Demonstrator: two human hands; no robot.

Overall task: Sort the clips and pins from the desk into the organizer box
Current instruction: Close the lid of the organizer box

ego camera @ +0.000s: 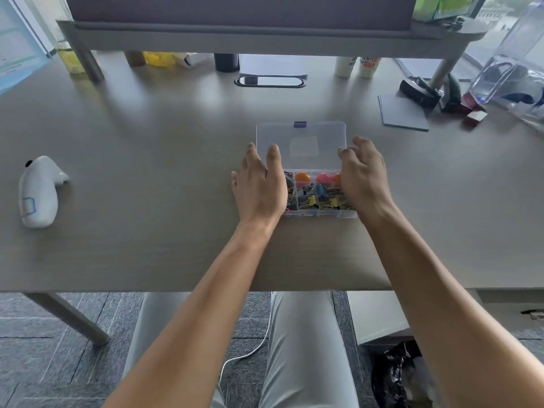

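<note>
A clear plastic organizer box point(319, 214) sits in the middle of the grey desk point(147, 172). Its compartments hold coloured binder clips point(322, 198) and orange and pink round pins point(303, 176). The transparent lid point(303, 145) stands raised behind the compartments. My left hand point(259, 187) rests at the box's left side with fingertips on the lid's left edge. My right hand point(363, 175) covers the box's right side, fingers curled onto the lid's right edge. Both hands hide the outer compartments.
A white handheld device point(36, 191) lies at the left. At the back right are a grey pad point(403, 113), a black object point(419, 91), a small red box point(474, 116) and a clear bag point(512, 63). A raised shelf point(265, 36) spans the back, with cups and bottles beneath.
</note>
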